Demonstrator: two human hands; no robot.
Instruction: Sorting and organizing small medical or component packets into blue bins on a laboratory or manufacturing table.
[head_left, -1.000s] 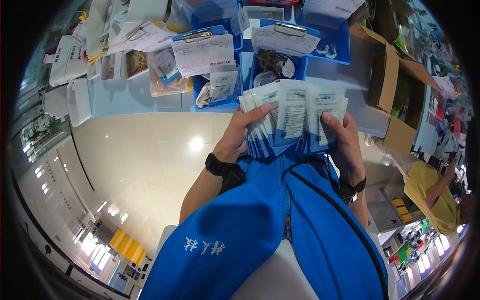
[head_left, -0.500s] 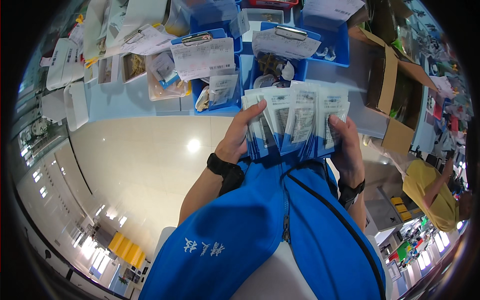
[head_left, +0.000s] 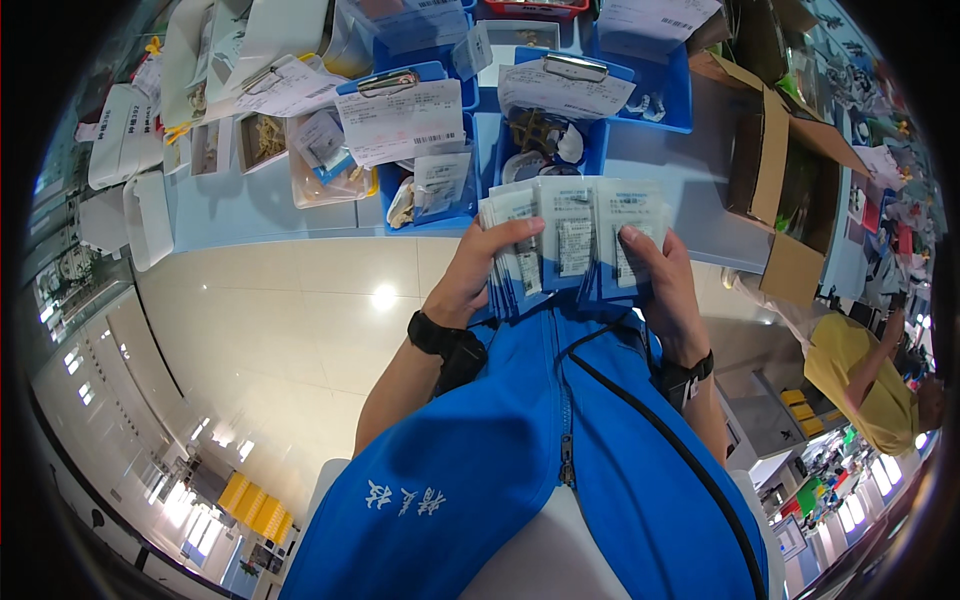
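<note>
Between my hands a stack of flat white-and-blue packets (head_left: 574, 235) with printed labels is fanned out over my lap, just short of the table edge. My left hand (head_left: 470, 265) grips the left end of the fan, its thumb lying across the front packets. My right hand (head_left: 672, 285) pinches the right end, thumb on the label side. The fingers of both hands are mostly hidden behind the packets. Right beyond them stands a blue bin (head_left: 598, 150) with dental-model-like pieces inside and a clipboard (head_left: 572, 85) with a paper sheet on top.
Left of it, another blue bin (head_left: 470, 212) holds a bagged packet under a clipboard (head_left: 402, 118). Clear and white boxes (head_left: 298, 180) line the table's left part. An open cardboard box (head_left: 790, 270) sits at the right. A person in a yellow top (head_left: 858, 375) is farther right.
The packets have been squeezed into a narrower fan as my right hand moved left toward my left hand. Both hands still hold them.
</note>
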